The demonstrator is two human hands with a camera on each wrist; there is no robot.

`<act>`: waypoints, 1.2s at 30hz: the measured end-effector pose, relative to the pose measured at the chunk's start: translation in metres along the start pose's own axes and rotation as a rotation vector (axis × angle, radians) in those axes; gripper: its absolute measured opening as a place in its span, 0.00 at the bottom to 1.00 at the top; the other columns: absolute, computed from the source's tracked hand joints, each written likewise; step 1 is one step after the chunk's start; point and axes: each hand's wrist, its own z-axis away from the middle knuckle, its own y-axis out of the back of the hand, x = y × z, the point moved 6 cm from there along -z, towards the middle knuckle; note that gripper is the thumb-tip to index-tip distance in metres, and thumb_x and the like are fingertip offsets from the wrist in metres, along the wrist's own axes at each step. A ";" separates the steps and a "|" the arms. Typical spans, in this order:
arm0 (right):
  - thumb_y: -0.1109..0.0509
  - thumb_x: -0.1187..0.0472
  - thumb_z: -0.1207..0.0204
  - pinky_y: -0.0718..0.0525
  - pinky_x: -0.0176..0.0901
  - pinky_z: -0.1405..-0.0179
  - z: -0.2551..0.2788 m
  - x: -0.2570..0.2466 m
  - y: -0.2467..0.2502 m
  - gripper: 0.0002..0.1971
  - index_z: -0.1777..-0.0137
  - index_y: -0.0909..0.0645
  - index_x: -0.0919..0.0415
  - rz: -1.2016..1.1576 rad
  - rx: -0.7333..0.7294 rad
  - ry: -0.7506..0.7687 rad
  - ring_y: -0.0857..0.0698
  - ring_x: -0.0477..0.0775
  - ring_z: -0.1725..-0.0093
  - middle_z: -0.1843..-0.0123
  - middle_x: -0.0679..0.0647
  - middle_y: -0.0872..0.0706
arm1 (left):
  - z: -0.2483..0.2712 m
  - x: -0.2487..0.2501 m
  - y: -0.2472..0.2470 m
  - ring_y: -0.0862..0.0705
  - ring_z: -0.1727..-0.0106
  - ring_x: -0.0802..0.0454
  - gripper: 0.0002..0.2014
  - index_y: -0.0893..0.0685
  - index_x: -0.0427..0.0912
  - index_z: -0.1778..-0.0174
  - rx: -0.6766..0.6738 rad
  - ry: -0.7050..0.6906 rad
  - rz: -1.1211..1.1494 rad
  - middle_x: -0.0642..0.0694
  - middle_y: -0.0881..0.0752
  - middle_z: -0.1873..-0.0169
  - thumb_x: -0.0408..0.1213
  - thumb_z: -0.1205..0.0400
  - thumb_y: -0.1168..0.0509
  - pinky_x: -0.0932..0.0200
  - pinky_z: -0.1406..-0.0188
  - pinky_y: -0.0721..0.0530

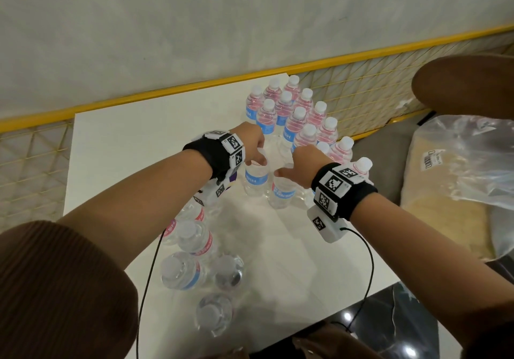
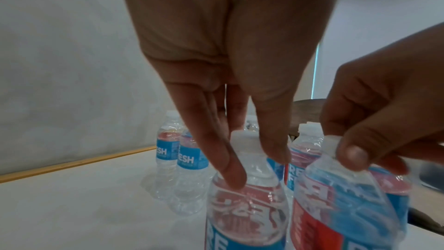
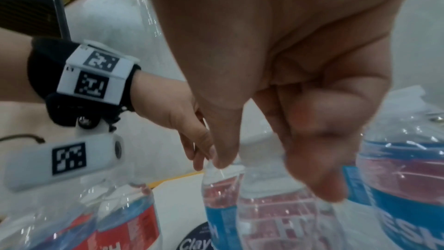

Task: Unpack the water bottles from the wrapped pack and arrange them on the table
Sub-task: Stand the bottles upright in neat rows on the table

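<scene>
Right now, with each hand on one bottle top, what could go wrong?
1. The left hand and right hand pinch their bottles only near the caps; a full bottle might slip.
2. The two bottles stand close together and could knock.
3. The arranged group stands just behind; a swing might topple some.

Roughly twenty water bottles [image 1: 267,119], two hands [image 1: 251,147], one table [image 1: 139,136].

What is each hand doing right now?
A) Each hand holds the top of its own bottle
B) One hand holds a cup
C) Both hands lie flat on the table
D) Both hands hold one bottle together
A: the left hand pinches one bottle at its cap, and the right hand pinches the neighbouring bottle the same way.
</scene>
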 end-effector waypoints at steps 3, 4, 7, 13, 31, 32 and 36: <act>0.27 0.51 0.26 0.21 0.43 0.53 0.001 -0.002 0.003 0.17 0.44 0.21 0.62 -0.006 -0.055 0.097 0.19 0.59 0.46 0.51 0.55 0.17 | 0.000 0.001 -0.001 0.15 0.57 0.46 0.25 0.16 0.34 0.42 0.015 0.001 -0.063 0.41 0.15 0.57 0.50 0.26 0.26 0.57 0.58 0.21; 0.27 0.57 0.25 0.21 0.45 0.45 0.002 -0.004 0.003 0.21 0.33 0.23 0.58 0.005 -0.069 0.146 0.20 0.59 0.40 0.43 0.57 0.17 | 0.001 0.001 -0.002 0.16 0.54 0.46 0.25 0.17 0.37 0.40 0.007 -0.005 -0.079 0.42 0.16 0.54 0.50 0.27 0.25 0.58 0.56 0.22; 0.35 0.66 0.23 0.21 0.45 0.41 0.002 -0.010 0.003 0.20 0.31 0.22 0.54 0.045 -0.055 0.217 0.19 0.58 0.37 0.37 0.58 0.17 | 0.001 0.003 -0.006 0.12 0.51 0.45 0.23 0.17 0.43 0.36 -0.076 -0.036 -0.082 0.44 0.14 0.49 0.43 0.27 0.24 0.57 0.54 0.17; 0.32 0.58 0.24 0.19 0.46 0.52 -0.010 -0.009 -0.001 0.15 0.40 0.18 0.65 0.037 0.013 0.118 0.16 0.61 0.46 0.45 0.61 0.14 | -0.005 0.010 -0.002 0.13 0.49 0.41 0.15 0.16 0.38 0.39 -0.070 -0.136 -0.165 0.38 0.13 0.48 0.32 0.22 0.32 0.55 0.54 0.20; 0.25 0.62 0.28 0.13 0.61 0.46 -0.011 0.020 -0.092 0.26 0.33 0.31 0.64 -1.154 -0.066 -0.411 0.13 0.67 0.49 0.40 0.67 0.16 | -0.045 -0.016 -0.014 0.13 0.46 0.41 0.20 0.22 0.44 0.43 0.009 0.049 0.233 0.42 0.16 0.51 0.56 0.22 0.35 0.52 0.52 0.14; 0.26 0.64 0.26 0.12 0.58 0.48 -0.011 0.017 -0.101 0.27 0.30 0.33 0.63 -1.398 -0.075 -0.450 0.13 0.66 0.52 0.40 0.67 0.16 | -0.045 -0.015 -0.013 0.12 0.46 0.41 0.22 0.21 0.42 0.40 0.016 0.041 0.270 0.42 0.15 0.49 0.55 0.22 0.34 0.50 0.50 0.11; 0.32 0.69 0.22 0.11 0.54 0.53 -0.010 0.007 -0.115 0.32 0.21 0.41 0.55 -2.088 -0.117 -0.545 0.17 0.69 0.41 0.40 0.68 0.24 | -0.054 -0.022 -0.017 0.27 0.26 0.39 0.30 0.36 0.43 0.20 -0.075 0.113 0.396 0.36 0.31 0.24 0.47 0.18 0.36 0.52 0.28 0.26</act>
